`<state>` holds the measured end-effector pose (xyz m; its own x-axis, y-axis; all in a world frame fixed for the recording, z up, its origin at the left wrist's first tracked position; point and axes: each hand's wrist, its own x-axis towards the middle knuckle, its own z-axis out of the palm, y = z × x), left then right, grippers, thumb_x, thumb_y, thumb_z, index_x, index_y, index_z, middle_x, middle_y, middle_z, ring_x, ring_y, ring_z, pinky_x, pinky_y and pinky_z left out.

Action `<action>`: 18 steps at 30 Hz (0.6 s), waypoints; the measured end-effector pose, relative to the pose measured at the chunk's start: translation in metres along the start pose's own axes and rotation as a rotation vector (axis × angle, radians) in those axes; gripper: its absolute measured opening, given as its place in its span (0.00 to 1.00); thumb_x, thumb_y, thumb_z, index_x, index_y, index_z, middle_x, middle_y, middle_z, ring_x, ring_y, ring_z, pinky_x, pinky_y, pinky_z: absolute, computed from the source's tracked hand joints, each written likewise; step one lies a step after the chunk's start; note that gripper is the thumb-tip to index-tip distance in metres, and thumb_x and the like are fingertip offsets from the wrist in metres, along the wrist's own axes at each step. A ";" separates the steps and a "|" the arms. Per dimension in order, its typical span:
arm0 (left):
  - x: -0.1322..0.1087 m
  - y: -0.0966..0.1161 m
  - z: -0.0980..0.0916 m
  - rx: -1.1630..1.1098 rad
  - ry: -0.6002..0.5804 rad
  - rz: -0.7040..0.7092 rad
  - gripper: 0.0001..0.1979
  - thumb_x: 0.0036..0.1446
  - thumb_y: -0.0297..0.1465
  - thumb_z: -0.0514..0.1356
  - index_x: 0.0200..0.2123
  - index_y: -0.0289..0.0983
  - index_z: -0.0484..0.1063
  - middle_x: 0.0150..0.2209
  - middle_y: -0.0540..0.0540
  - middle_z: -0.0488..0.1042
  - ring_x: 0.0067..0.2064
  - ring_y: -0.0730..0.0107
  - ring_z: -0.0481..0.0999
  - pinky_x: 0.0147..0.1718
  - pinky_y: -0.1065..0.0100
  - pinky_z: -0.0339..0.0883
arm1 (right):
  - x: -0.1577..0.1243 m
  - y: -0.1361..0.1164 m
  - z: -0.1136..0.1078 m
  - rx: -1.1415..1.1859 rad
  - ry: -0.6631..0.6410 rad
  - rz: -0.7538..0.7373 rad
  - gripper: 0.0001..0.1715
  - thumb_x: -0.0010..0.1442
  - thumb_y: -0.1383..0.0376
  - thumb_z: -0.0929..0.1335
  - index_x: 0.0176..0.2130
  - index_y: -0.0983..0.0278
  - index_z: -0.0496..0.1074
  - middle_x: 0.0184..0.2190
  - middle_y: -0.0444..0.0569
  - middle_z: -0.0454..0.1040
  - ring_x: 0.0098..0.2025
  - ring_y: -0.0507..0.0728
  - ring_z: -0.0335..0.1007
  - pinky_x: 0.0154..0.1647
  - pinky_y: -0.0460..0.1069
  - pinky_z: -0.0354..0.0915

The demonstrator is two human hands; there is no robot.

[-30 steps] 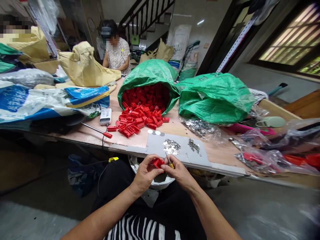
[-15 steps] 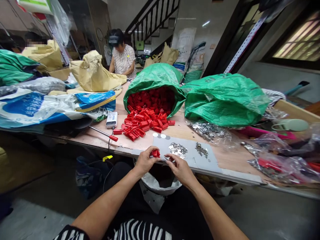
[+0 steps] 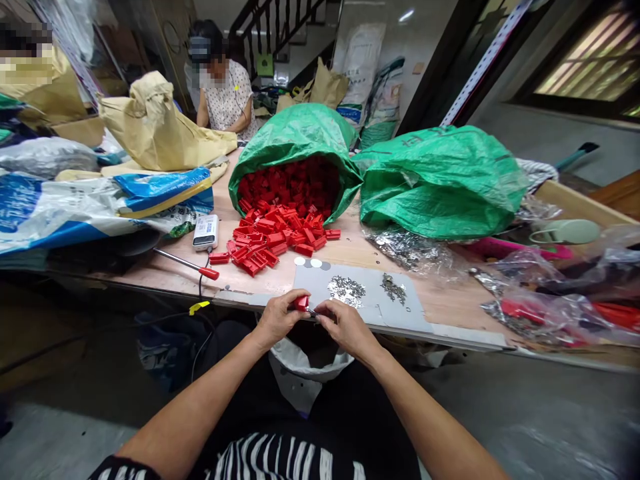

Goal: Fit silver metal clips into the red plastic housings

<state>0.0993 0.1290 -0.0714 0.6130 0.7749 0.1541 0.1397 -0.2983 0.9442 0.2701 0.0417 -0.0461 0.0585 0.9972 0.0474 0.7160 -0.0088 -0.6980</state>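
Between thumb and fingers, my left hand (image 3: 281, 320) grips a red plastic part (image 3: 301, 303) just over the table's front edge. My right hand (image 3: 345, 323) is closed in a pinch on a small thin metal piece (image 3: 313, 312), whose tip meets the right end of the red part. The metal piece's exact kind is too small to make out. Beyond the hands lies a grey mat (image 3: 370, 313) with a pile of small shiny metal pieces (image 3: 347, 291) and a smaller, darker pile (image 3: 393, 289). Loose red plastic parts (image 3: 265, 243) spill toward the mat.
A green sack (image 3: 295, 130) full of red parts lies open, beside another green sack (image 3: 440, 187). A red-handled lever (image 3: 207, 273) and a white device (image 3: 205, 232) are at left. An open white bag (image 3: 310, 373) hangs below the edge. Another person (image 3: 225, 100) sits across.
My right hand has brought the metal piece against the red part; before, they were slightly apart. The whole view has shifted, so the table's things appear further left and higher.
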 end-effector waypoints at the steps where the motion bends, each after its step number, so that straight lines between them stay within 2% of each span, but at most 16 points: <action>1: 0.000 0.000 0.000 -0.001 -0.001 0.002 0.19 0.49 0.28 0.64 0.47 0.39 0.72 0.42 0.49 0.75 0.41 0.69 0.75 0.44 0.70 0.66 | 0.000 0.000 0.000 0.000 -0.002 -0.005 0.07 0.57 0.68 0.66 0.38 0.62 0.73 0.33 0.47 0.73 0.36 0.54 0.67 0.37 0.48 0.61; 12: 0.000 -0.002 -0.001 0.042 -0.022 0.064 0.17 0.51 0.29 0.65 0.45 0.39 0.71 0.41 0.49 0.74 0.41 0.70 0.74 0.44 0.71 0.65 | 0.003 0.003 -0.001 -0.009 -0.013 -0.011 0.07 0.57 0.70 0.67 0.37 0.63 0.74 0.34 0.48 0.73 0.37 0.54 0.68 0.38 0.48 0.61; 18: -0.001 -0.004 0.000 0.088 -0.014 0.053 0.16 0.50 0.29 0.65 0.44 0.39 0.72 0.42 0.48 0.75 0.43 0.68 0.74 0.45 0.70 0.64 | 0.005 -0.002 -0.002 -0.046 -0.032 0.001 0.07 0.57 0.71 0.66 0.35 0.63 0.74 0.34 0.48 0.72 0.37 0.54 0.67 0.38 0.48 0.60</action>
<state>0.0985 0.1296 -0.0751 0.6322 0.7489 0.1987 0.1741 -0.3872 0.9054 0.2705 0.0464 -0.0426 0.0378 0.9990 0.0231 0.7474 -0.0129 -0.6643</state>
